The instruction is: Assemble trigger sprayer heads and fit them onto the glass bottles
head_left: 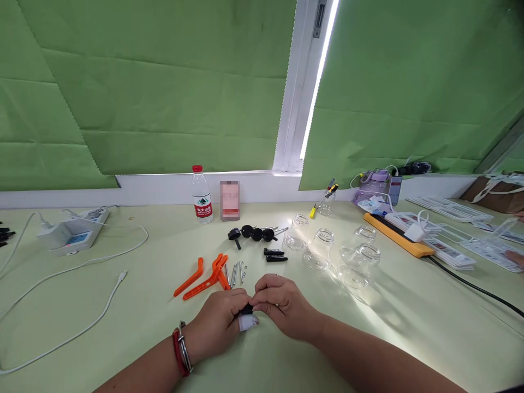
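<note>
My left hand (216, 322) is closed around a small black part (246, 309), mostly hidden by the fingers. A white wrapping (248, 322) covers my left thumb. My right hand (286, 307) pinches at the right end of the same part, its fingertips touching it; what exactly they grip is hidden. Just beyond lie orange plastic handles (208, 281) and several metal screws (234, 274) with small nuts. Farther back are black spring-fitted pieces (275, 255) and several round black knobs (257, 234), some with metal rods. Clear glass jars (325, 243) stand to the right.
A water bottle (202, 199) and a pink pixelated card (230, 202) stand near the wall. White cables and a power strip (84, 232) occupy the left. At right are an orange-edged power strip (397, 234), a purple bottle (372, 185), flat packs and another person's hand (514, 257).
</note>
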`<state>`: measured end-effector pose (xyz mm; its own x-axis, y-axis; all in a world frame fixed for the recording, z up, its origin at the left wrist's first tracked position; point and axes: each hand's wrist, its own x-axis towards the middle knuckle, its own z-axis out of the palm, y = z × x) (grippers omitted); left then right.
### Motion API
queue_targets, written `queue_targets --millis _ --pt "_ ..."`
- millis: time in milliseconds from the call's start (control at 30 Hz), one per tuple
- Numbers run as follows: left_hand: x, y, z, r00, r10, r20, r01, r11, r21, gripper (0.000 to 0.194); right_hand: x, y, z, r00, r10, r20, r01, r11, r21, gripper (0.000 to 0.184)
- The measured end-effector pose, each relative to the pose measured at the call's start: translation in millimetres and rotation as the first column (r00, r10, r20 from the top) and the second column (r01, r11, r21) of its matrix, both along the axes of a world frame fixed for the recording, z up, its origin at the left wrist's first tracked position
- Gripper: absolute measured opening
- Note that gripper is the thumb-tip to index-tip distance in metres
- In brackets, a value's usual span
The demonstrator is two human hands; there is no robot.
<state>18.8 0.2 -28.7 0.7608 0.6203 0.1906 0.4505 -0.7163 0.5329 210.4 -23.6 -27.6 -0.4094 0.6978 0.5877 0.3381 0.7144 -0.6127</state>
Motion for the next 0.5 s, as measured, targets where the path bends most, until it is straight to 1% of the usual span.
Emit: queue_targets --millis 200,267,333,367,433,500 --pt "0.2 0.7 -0.7 1.000 0.006 -0.012 -0.006 1.000 0.012 0.020 0.2 -1.2 0.4 1.000 0.017 -0.004 -0.017 1.000 -0.021 0.017" --pt "0.1 0.8 -0.2 1.000 0.011 -0.019 -0.010 1.000 0.011 0.018 2.2 0.4 2.0 1.000 -0.003 0.001 0.003 0.999 -0.044 0.017" --pt "-0.1 0.4 0.9 1.000 0.013 -0.019 -0.013 1.000 0.001 0.014 6.9 4.2 3.7 0.996 -0.089 0.007 0.090 0.994 -0.064 0.019" --pt "-0.1 0.0 1.8 1.000 0.014 -0.017 -0.014 1.000 -0.007 0.013 10.3 6.7 4.3 0.986 -0.163 0.022 0.164 0.983 -0.076 0.020" --pt "-0.3 -0.7 3.6 1.000 0.018 -0.012 -0.018 0.999 -0.026 0.014 18.5 11.9 4.2 0.938 -0.333 0.100 0.343 0.933 -0.111 0.020" --pt "-0.5 -1.2 5.0 1.000 0.021 -0.012 -0.021 0.999 -0.039 0.016 26.7 15.9 2.1 0.858 -0.442 0.261 0.486 0.863 -0.139 0.019"
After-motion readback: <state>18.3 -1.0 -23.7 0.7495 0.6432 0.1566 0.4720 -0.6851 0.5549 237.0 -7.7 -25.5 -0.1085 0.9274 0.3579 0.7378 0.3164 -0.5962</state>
